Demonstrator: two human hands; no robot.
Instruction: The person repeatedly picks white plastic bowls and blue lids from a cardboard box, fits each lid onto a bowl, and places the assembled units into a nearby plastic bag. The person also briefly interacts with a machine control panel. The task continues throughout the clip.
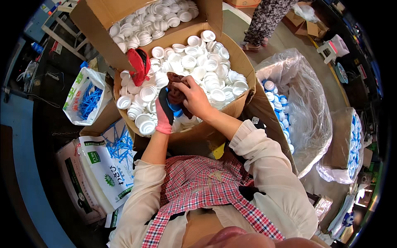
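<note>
My left hand point(164, 110), in a pink and black glove, is closed around a blue plastic piece point(177, 110) that is mostly hidden. My bare right hand point(193, 96) presses a crumpled dark brown cloth point(175, 91) against that piece, its fingers bent over the fabric. Both hands are above an open cardboard box point(235, 108) heaped with white round plastic caps point(188, 62). On the caps, left of my hands, lies a red object point(139, 68) with a dark inside; its kind I cannot make out.
Behind stands another carton point(97, 29) of white caps. At left, a white bag point(76, 99) and a printed sack point(101, 161) carry thin blue plastic sticks. To the right, a plastic-lined box point(304, 107) contains blue-and-white parts. A person's legs point(269, 22) show beyond.
</note>
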